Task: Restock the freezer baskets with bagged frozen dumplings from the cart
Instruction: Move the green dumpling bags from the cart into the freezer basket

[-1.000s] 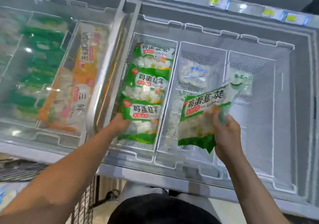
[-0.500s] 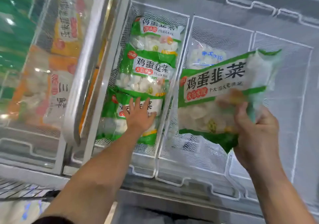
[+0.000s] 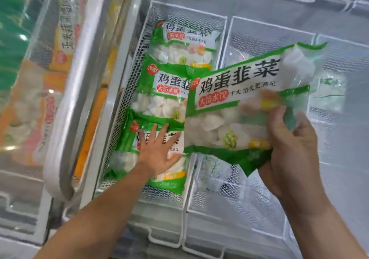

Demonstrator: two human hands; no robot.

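Head view: a green-and-clear plastic dumpling bag (image 3: 235, 107) is held in the air above the wire baskets, its long axis running from lower left to upper right, the printed band of large black characters reading left to right and tilted upward to the right. The right hand (image 3: 289, 151) grips its lower right corner, thumb curled over the front of the film and the other fingers hidden behind it. The film is glossy and crinkled; pale, rounded dumplings show through the clear lower part.

The left hand (image 3: 159, 149) lies flat, fingers (image 3: 153, 131) straight and spread, pressing on the nearest bag (image 3: 127, 159) in the left basket (image 3: 127, 91). That basket is white wire mesh with a thicker rim and holds three matching green bags in an overlapping row, each lying lengthwise away from the person: the nearest, a middle bag (image 3: 159, 91) and a far bag (image 3: 183, 43).

The middle basket (image 3: 249, 199), just beside the left one, is mostly covered by the held bag; whitish packets (image 3: 232, 56) lie inside, too blurred to read. A right basket (image 3: 339, 45) holds another pale packet (image 3: 327, 91) with green print.

Left of the baskets, a closed glass lid (image 3: 30, 119) with a rounded grey frame (image 3: 67, 119) covers orange bags (image 3: 65, 39) and green bags (image 3: 12, 29).
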